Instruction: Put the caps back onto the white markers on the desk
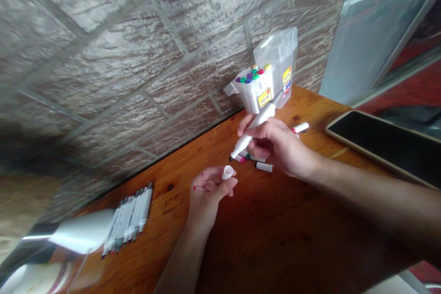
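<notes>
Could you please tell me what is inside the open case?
The case holds markers, their purple, green, blue, red and yellow ends showing on top. The label and the held marker hide what lies behind them.

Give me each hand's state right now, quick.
Left hand: closed on a small white cap, held by the fingertips, open end showing.
Right hand: closed around a white marker, its dark tip uncovered.

Brick-patterned wall point(131, 55): rough-faced, grey-brown, paler grey joints, set behind the table. Wooden table point(168, 220): orange-brown, glossy, grain and dark knots visible, near part in shadow. Blue-grey panel point(368, 32): smooth, upper right, bearing a pale streak of light. Red surface point(413, 82): far right, nature unclear.
</notes>
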`<state>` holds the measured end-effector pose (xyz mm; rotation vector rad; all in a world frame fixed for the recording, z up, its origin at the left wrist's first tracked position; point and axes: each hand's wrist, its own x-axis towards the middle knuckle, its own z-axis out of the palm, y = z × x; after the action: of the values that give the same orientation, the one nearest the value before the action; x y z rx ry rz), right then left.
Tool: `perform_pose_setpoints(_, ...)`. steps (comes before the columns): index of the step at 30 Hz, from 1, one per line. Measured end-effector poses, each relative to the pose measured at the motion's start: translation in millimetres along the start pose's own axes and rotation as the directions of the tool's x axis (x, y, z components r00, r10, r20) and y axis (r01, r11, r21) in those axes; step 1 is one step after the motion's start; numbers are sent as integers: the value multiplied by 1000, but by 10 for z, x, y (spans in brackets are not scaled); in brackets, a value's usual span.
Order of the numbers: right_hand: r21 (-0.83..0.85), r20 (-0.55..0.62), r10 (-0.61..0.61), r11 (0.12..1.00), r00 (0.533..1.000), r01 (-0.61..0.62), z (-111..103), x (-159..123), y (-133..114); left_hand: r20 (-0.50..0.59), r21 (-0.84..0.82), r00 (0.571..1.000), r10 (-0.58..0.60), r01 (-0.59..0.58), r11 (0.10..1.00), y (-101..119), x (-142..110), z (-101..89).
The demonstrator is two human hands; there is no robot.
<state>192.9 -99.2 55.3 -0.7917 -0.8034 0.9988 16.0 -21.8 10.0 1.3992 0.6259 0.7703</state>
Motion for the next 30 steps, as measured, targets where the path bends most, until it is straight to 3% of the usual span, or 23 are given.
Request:
perform_pose_setpoints(9, -233, 2, -128, 964, 992, 125, 41, -28, -53, -155, 107, 982, 112, -96, 990, -16, 42, 34)
perform_pose_setpoints(14, -394, 121, -229, 882, 966, 258, 34, -55, -8, -198, 132, 970, 144, -119, 984, 33, 31, 70)
perform_pose_setpoints(20, -443, 203, -239, 843, 950, 306, -4, -77, 120, -198, 126, 971, 137, -114, 986, 24, 35, 65)
perform_pose_setpoints(23, -494, 149, -282, 809, 948, 319, -28, -44, 72, -196, 100, 971, 138, -120, 988, 6, 44, 49)
perform_pose_setpoints(25, -523, 43, -348, 791, 937, 318, -54, 1, 7, -190, 82, 971, 147, -133, 988, -6, 44, 41)
perform_pose_setpoints(28, -512, -105, -404, 806, 909, 299, -90, 66, -69, -178, 66, 972, 154, -145, 987, -18, 39, 37)
perform_pose_setpoints(30, -500, -120, -401, 815, 908, 293, -100, 84, -72, -177, 51, 972, 156, -149, 987, -19, 36, 37)
